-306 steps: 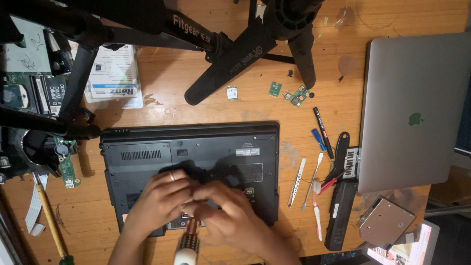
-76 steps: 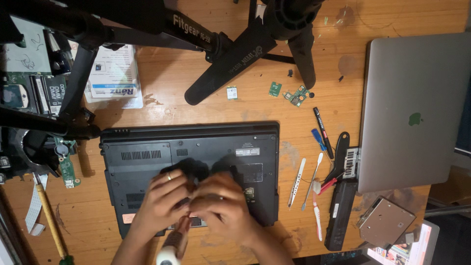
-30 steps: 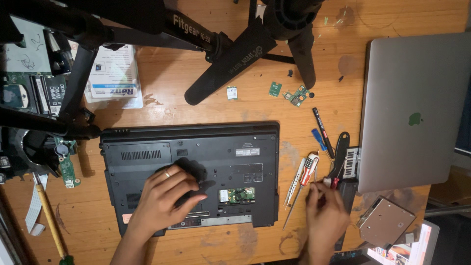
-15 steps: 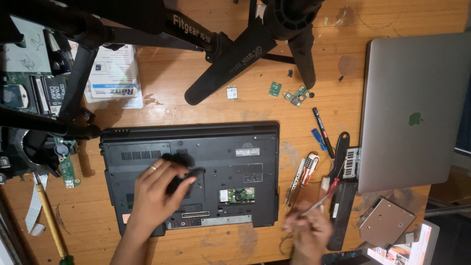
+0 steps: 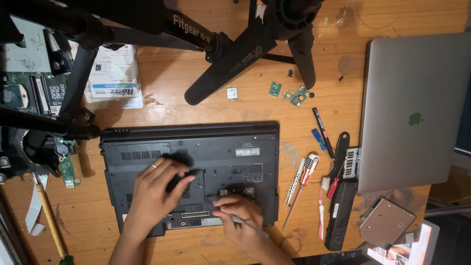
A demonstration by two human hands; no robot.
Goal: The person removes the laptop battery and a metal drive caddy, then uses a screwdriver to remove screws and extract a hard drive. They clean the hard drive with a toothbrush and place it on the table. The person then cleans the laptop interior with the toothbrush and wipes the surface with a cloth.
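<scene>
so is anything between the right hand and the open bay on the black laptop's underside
Nothing visible is. The right hand already rests on the black laptop at the open bay, holding a thin tool whose tip is hidden under the fingers. The left hand lies flat on the panel to the left, apart from it.

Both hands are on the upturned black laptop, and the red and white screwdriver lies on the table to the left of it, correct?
Not quite. The head view shows the red and white screwdriver lying on the table to the right of the black laptop, not the left. The left hand and right hand are both on the laptop, as you said.
</scene>
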